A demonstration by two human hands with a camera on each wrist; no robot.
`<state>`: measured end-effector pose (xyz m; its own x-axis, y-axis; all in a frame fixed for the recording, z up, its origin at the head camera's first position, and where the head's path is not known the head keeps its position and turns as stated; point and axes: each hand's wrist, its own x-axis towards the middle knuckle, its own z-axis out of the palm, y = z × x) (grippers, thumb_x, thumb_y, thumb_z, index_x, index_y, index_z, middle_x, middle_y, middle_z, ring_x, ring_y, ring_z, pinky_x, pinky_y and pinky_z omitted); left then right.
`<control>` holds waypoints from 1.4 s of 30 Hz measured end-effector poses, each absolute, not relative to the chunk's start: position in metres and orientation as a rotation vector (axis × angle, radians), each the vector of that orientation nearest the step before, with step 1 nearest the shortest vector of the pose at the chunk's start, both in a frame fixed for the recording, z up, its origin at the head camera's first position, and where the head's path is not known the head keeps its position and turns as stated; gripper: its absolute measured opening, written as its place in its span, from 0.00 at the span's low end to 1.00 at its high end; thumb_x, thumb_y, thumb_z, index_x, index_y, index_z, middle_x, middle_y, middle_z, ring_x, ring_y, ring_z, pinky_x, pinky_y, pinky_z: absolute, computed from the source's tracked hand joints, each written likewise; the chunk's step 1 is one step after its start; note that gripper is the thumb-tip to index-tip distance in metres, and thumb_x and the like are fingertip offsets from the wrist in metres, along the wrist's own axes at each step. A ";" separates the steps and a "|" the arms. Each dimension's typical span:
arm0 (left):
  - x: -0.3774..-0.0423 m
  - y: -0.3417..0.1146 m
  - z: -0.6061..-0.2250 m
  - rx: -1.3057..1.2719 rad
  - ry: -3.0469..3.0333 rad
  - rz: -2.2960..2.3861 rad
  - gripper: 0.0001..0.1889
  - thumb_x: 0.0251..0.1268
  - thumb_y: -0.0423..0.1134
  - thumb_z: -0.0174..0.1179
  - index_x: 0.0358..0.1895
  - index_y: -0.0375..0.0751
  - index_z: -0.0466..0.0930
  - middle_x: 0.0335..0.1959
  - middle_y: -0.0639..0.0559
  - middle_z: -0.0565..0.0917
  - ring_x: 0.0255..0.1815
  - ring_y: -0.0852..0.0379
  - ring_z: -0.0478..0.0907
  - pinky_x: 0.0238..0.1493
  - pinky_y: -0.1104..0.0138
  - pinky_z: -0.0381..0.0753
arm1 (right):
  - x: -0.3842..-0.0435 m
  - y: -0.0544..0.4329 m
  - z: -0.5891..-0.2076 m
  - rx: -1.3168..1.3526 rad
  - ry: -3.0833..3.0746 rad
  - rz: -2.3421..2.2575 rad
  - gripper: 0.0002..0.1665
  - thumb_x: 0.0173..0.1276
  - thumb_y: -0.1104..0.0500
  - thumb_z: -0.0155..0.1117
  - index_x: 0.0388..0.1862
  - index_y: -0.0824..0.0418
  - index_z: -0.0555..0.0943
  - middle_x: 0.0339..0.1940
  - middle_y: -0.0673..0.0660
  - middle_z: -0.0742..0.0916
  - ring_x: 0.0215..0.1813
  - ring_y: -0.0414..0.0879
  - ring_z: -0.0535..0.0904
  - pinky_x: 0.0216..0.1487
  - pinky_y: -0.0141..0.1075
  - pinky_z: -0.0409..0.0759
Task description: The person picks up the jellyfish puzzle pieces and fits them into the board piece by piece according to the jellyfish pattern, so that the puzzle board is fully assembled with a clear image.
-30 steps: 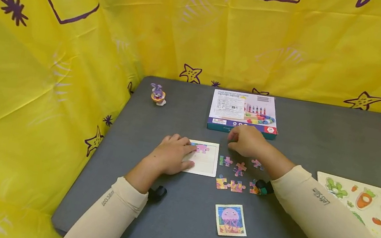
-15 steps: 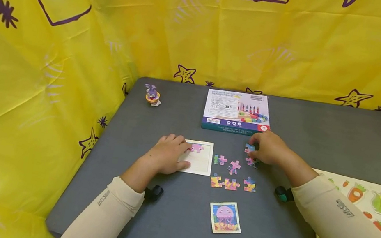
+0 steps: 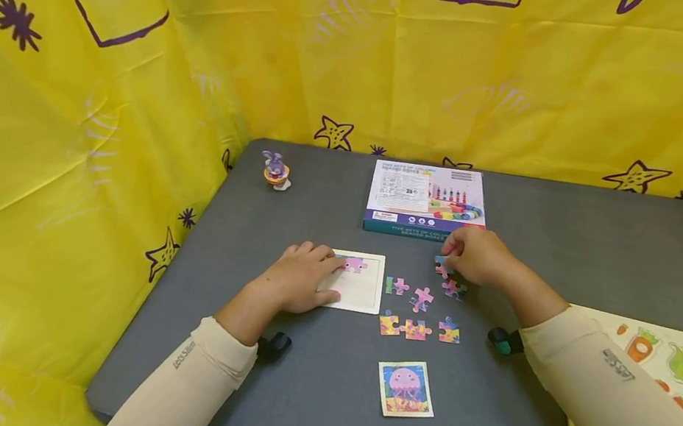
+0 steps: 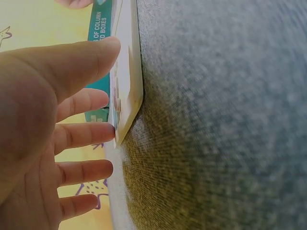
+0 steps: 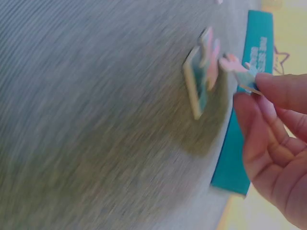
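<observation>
My left hand [image 3: 300, 279] rests with straight, spread fingers on the left side of a shallow white puzzle tray [image 3: 362, 297]. A pink jigsaw piece [image 3: 356, 265] with a dot on it lies in the tray's upper part, partly beside my fingertips. Between thumb and fingers, my right hand [image 3: 477, 255] pinches a blue and pink jigsaw piece [image 5: 245, 76], held tilted above the table. Just below it lies another jigsaw piece [image 3: 454, 289]. Several more loose pieces lie right of the tray, among them a pink one [image 3: 422, 299] and a yellow-pink one [image 3: 416, 330].
A jellyfish picture card [image 3: 405, 388] lies nearer me. Behind the pieces sits a flat bead-toy box [image 3: 427, 204]. A purple rabbit figurine [image 3: 276, 171] stands at the back left of the grey table [image 3: 309, 416]. At right lies a vegetable puzzle board [image 3: 657, 382], partly under my right arm.
My right hand has moved right from in front of the box to the far right of the loose pieces, and now holds a jigsaw piece. My left hand stays on the tray.
</observation>
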<state>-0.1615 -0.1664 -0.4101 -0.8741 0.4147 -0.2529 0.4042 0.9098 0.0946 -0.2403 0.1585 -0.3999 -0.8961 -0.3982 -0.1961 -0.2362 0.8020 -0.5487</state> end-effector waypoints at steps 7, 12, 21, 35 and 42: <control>-0.162 -0.161 -0.408 0.616 2.810 0.012 0.35 0.70 0.63 0.59 0.77 0.57 0.66 0.71 0.51 0.73 0.70 0.46 0.66 0.72 0.48 0.63 | -0.237 0.128 -0.403 -0.496 2.594 -0.933 0.05 0.69 0.64 0.68 0.42 0.62 0.86 0.34 0.56 0.86 0.37 0.48 0.79 0.38 0.37 0.78; -0.163 -0.154 -0.407 0.643 2.815 -0.009 0.33 0.71 0.62 0.59 0.76 0.59 0.69 0.73 0.50 0.71 0.71 0.45 0.66 0.72 0.48 0.62 | -0.234 0.101 -0.404 -0.456 2.497 -1.022 0.05 0.69 0.61 0.71 0.42 0.59 0.87 0.35 0.55 0.87 0.38 0.49 0.80 0.39 0.37 0.79; -0.166 -0.144 -0.409 0.750 2.772 -0.046 0.32 0.72 0.61 0.57 0.76 0.57 0.69 0.75 0.51 0.70 0.73 0.46 0.66 0.73 0.49 0.63 | -0.238 0.069 -0.416 -0.377 2.405 -1.058 0.04 0.66 0.62 0.73 0.39 0.59 0.90 0.32 0.54 0.90 0.35 0.46 0.83 0.39 0.35 0.81; -0.168 -0.141 -0.408 0.778 2.727 -0.050 0.32 0.74 0.58 0.56 0.77 0.52 0.67 0.77 0.49 0.69 0.77 0.48 0.65 0.73 0.48 0.66 | -0.241 0.053 -0.422 -0.424 2.551 -0.916 0.03 0.63 0.60 0.75 0.35 0.56 0.90 0.32 0.52 0.89 0.38 0.47 0.81 0.41 0.37 0.80; -0.170 -0.141 -0.406 0.755 2.726 -0.076 0.31 0.75 0.58 0.55 0.77 0.54 0.68 0.77 0.49 0.70 0.76 0.47 0.67 0.72 0.48 0.68 | -0.242 0.056 -0.416 -0.510 2.596 -0.857 0.05 0.63 0.58 0.74 0.38 0.56 0.90 0.34 0.52 0.88 0.40 0.48 0.80 0.45 0.40 0.79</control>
